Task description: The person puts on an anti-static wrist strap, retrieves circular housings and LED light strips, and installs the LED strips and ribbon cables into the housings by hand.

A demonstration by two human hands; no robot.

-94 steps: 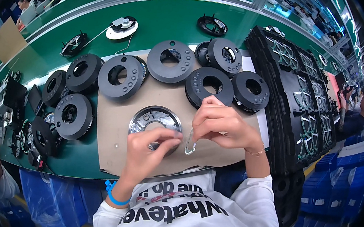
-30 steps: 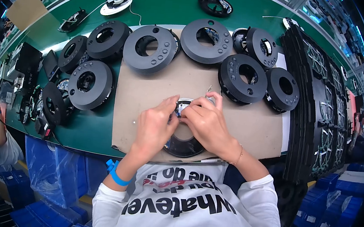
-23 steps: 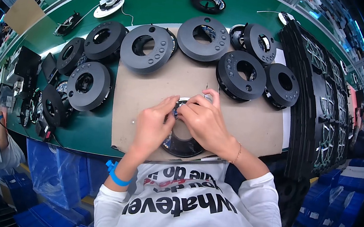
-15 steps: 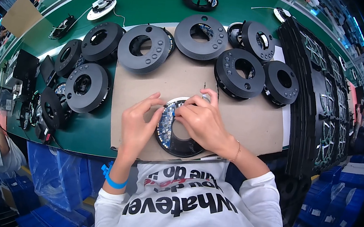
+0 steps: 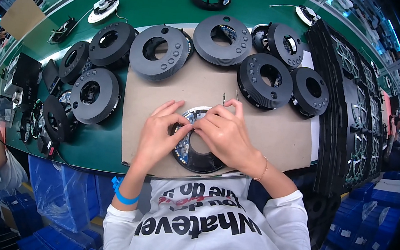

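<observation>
Flat on the cardboard sheet (image 5: 267,132), close to the body: round circuit ring (image 5: 192,151); left hand (image 5: 157,135) and right hand (image 5: 223,132) both pinching its upper rim with curled fingertips; probably light, stiff, fragile; best gripped by the bare edge, off the components.

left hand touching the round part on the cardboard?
Touching. The head view shows the left hand with its fingers lying on the rim of the round black part.
</observation>
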